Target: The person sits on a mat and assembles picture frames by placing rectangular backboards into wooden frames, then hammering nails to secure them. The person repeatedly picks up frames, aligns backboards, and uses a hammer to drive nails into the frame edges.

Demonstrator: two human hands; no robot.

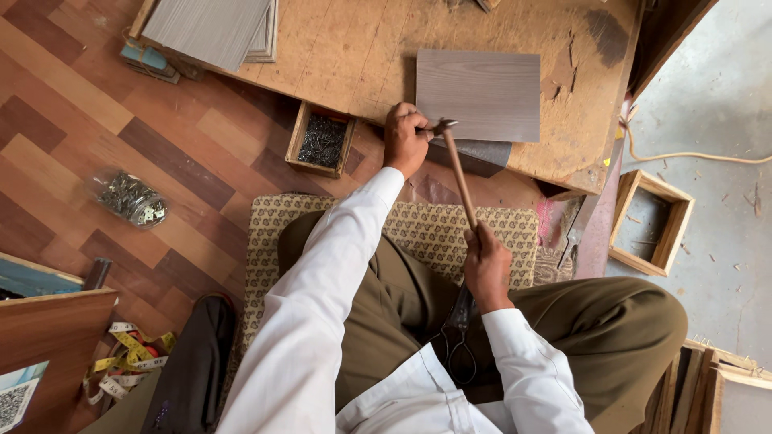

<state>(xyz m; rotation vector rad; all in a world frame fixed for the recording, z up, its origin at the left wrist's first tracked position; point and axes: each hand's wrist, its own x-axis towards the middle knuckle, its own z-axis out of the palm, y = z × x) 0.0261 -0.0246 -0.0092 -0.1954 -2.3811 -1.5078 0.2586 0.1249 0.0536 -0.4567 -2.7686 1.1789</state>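
Note:
My right hand [486, 265] grips the lower end of a wooden-handled hammer [458, 169] whose metal head rests at the near left edge of a grey wood-grain panel [481, 92]. My left hand [404, 138] is closed beside the hammer head, pinching something small against the panel's edge; the thing itself is hidden. The panel lies flat on a worn plywood board [354, 48]. I sit on a patterned cushion [418, 229], both arms in white sleeves.
A small wooden box of nails [322, 140] sits left of my left hand. A clear bag of metal fittings [129, 198] lies on the floor. More grey panels [211, 28] are stacked at the back left. A yellow tape measure [127, 360], scissors [458, 337] and an open wooden box [650, 223] are nearby.

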